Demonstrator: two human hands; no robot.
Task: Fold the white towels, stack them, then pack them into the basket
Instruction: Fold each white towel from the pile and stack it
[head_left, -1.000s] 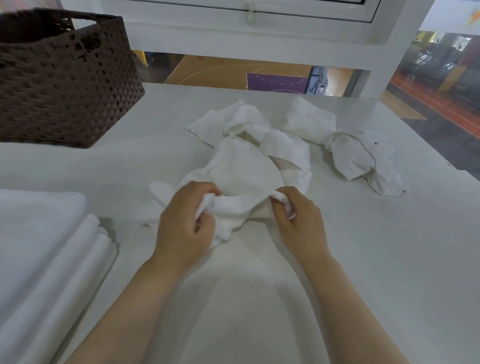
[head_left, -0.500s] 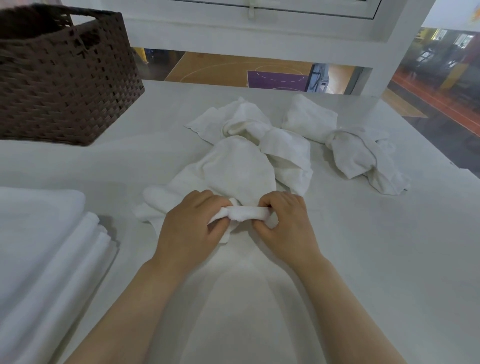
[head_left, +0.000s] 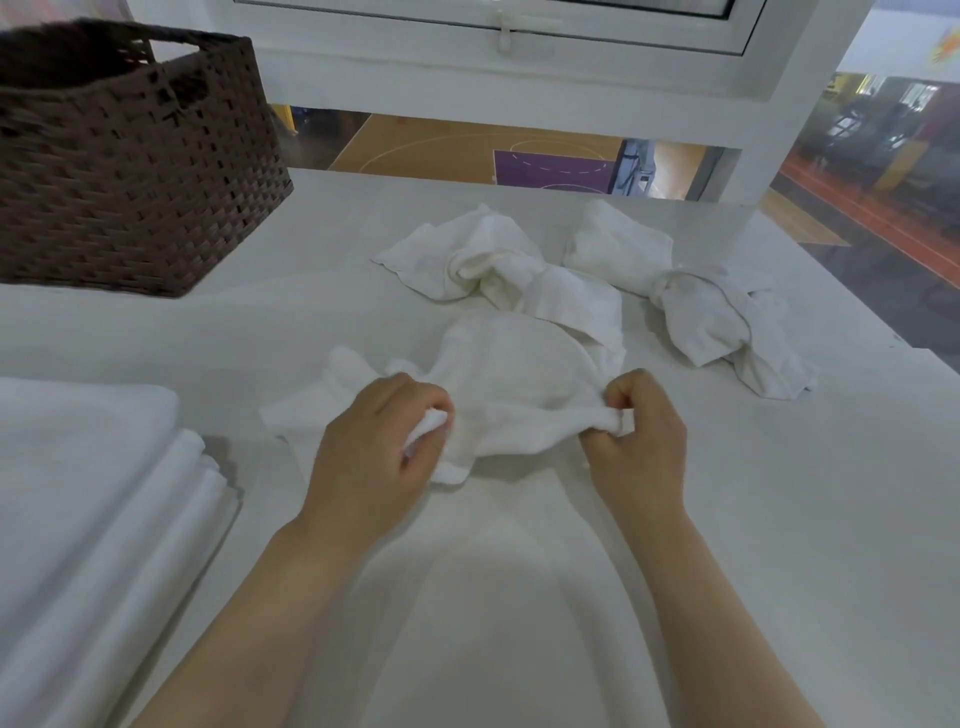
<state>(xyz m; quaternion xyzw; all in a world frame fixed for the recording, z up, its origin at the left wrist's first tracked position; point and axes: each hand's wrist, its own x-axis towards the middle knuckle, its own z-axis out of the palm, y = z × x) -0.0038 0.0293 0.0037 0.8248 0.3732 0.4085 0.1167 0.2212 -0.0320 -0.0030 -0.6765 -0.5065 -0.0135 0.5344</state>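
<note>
A crumpled white towel (head_left: 514, 379) lies in the middle of the white table (head_left: 779, 519). My left hand (head_left: 374, 447) grips its near edge on the left, fingers curled round a bunch of cloth. My right hand (head_left: 639, 441) pinches the same edge further right. Behind it lies a second crumpled towel (head_left: 498, 270), and a third crumpled towel (head_left: 696, 306) sits at the right. A stack of folded white towels (head_left: 88, 509) rests at the near left. The brown woven basket (head_left: 124, 171) stands at the far left.
A white window frame (head_left: 519, 67) runs along the table's far edge, with a sports court visible below through the glass. The table's right edge slants away at the right side of the view.
My hands have moved apart along the towel's near edge, the left going left and the right going right, stretching the edge between them. The towel has spread a little wider.
</note>
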